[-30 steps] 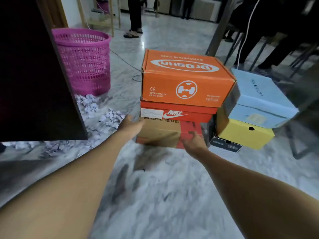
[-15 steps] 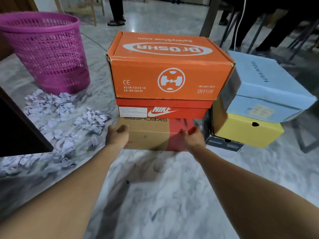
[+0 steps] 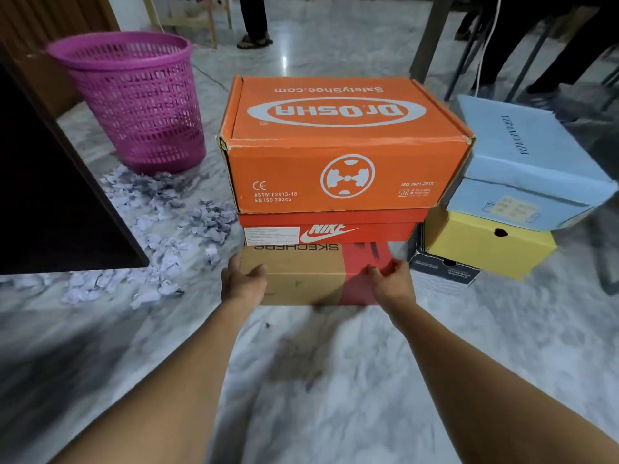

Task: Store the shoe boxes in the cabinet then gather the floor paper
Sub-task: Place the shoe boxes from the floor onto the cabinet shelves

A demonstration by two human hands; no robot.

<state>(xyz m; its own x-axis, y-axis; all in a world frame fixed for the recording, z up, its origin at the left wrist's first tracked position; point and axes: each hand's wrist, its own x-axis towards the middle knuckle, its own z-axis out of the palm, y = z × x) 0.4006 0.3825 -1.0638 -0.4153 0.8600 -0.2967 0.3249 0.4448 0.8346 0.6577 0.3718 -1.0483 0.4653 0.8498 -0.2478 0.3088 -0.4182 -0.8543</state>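
Your left hand [image 3: 244, 282] and right hand [image 3: 391, 282] grip the Skechers box [image 3: 303, 277], fingers curled on both ends, under the Nike box [image 3: 335, 231].

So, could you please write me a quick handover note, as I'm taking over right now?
Left hand grips the left end of the Skechers box; right hand grips its right end.
The Nike box and orange Dr.Osha box are stacked on it.
To the right: blue box on yellow box on a small black-and-white box.
Crumpled paper lies on the floor by the pink basket.
Done: none of these six boxes stored. Left: store all six, then gather the paper.
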